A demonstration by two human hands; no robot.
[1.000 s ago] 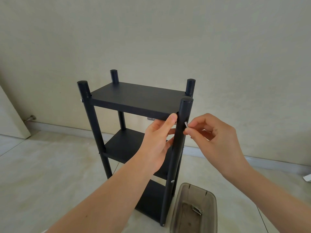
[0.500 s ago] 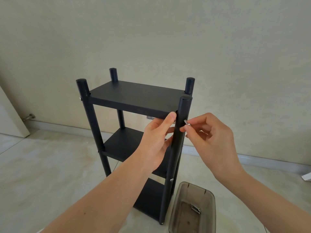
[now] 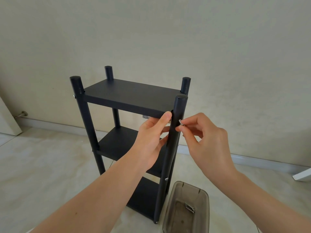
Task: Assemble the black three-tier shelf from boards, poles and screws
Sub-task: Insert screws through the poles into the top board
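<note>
Black shelf (image 3: pixel 131 96) stood upright on floor, seemed light but stiff | left hand (image 3: pixel 151 137) gripped front pole (image 3: pixel 175 132) under top board | right hand (image 3: pixel 205 138) pinched small slippery screw (image 3: pixel 180 122) against pole.

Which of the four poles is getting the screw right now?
The front right pole, nearest the camera. The right hand pinches a screw against its side just below the top board, while the left hand steadies it. The other three poles are untouched.
</note>
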